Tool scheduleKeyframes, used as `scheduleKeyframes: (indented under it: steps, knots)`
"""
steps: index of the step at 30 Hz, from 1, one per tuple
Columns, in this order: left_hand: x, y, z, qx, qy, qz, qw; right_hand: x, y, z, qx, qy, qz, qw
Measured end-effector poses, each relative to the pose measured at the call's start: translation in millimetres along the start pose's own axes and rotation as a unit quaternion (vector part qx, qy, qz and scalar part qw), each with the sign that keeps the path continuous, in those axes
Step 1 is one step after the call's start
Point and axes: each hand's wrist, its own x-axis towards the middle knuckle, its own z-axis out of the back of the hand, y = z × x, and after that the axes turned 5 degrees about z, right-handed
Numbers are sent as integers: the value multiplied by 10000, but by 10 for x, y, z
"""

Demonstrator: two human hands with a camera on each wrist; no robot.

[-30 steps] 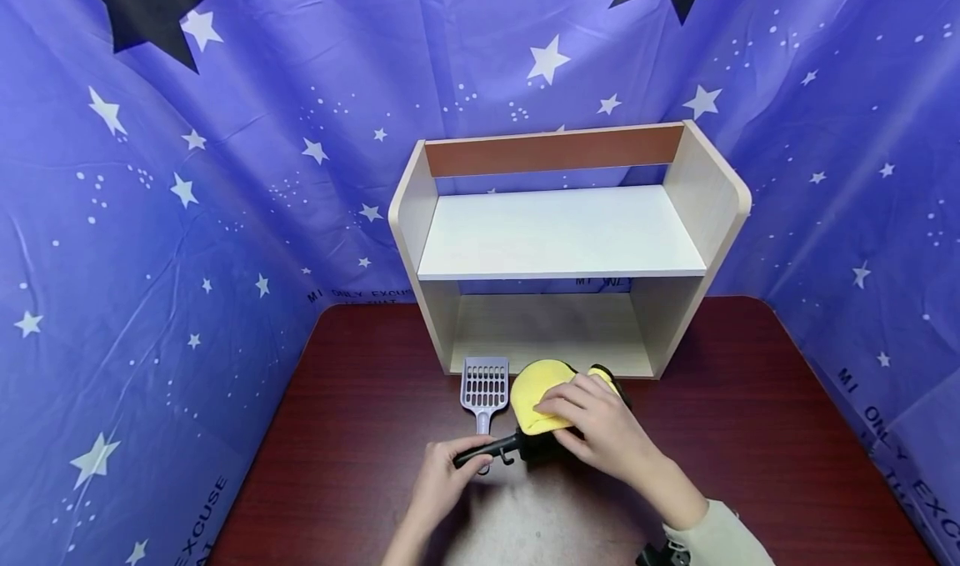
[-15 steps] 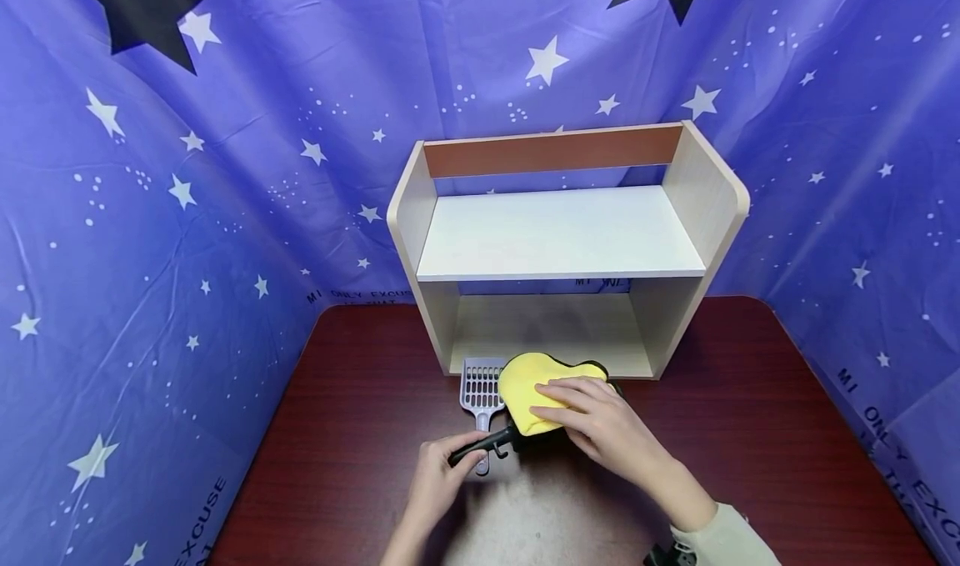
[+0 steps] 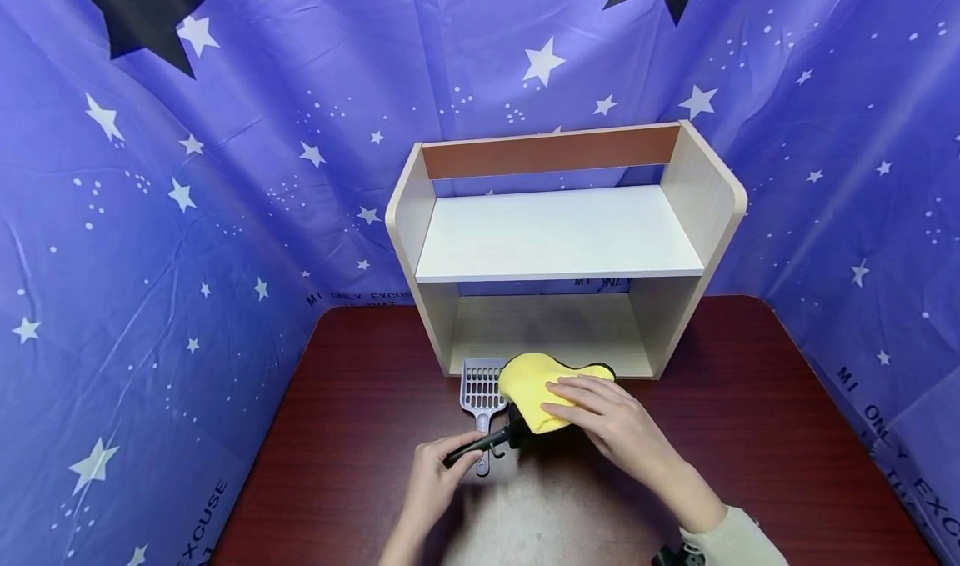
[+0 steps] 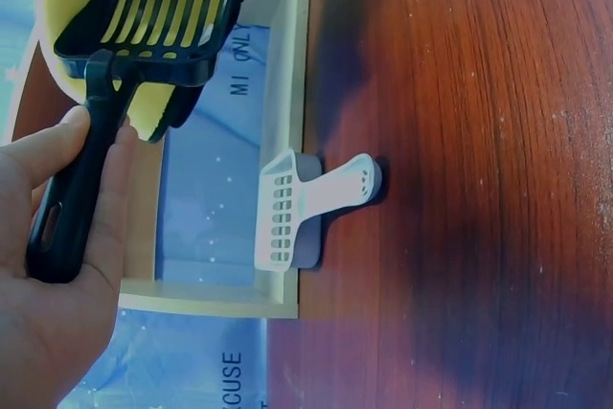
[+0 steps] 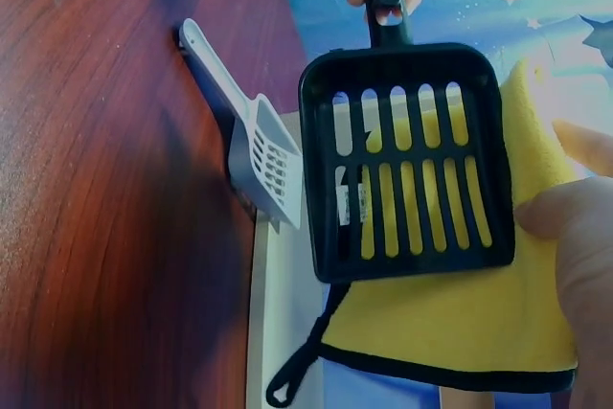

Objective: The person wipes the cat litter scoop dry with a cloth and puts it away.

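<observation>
My left hand (image 3: 433,481) grips the handle of a black slotted litter scoop (image 5: 407,155), holding it above the table. A yellow cleaning cloth (image 3: 528,383) with black edging and a hanging loop lies against the scoop's back, its yellow showing through the slots in the right wrist view. My right hand (image 3: 618,428) holds this cloth, fingers over its outer side and thumb by the scoop's rim. From the head view the cloth hides most of the black scoop head. A grey slotted litter scoop (image 4: 297,208) leans on the shelf's front edge, its handle toward me.
Behind the hands stands a two-tier wooden shelf (image 3: 558,232) with a white upper board. It sits on a dark red wooden table (image 3: 360,399). Blue star-patterned curtains (image 3: 247,174) enclose the back and both sides.
The cloth has shifted left and spread flatter over the black scoop, now overlapping the grey scoop's edge in view. My left hand moved slightly left with the handle; my right hand slid slightly right.
</observation>
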Motion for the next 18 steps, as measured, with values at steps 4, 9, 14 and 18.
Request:
scheduleKeyframes:
  steps: [4,9,14,18]
  knots:
    - [0,7,21,-20,-7,-2,10000,-20,-25,27,-10,-142,-44,9999]
    - [4,10,56,-130,86,27,9999,-50,-43,65,-13,-282,-206,9994]
    - [12,-6,74,-169,9,-144,9998,-107,-50,102,92,-312,-554,9979]
    - [25,-6,74,-114,-107,-239,9996,-154,-52,124,220,-369,-873,9953]
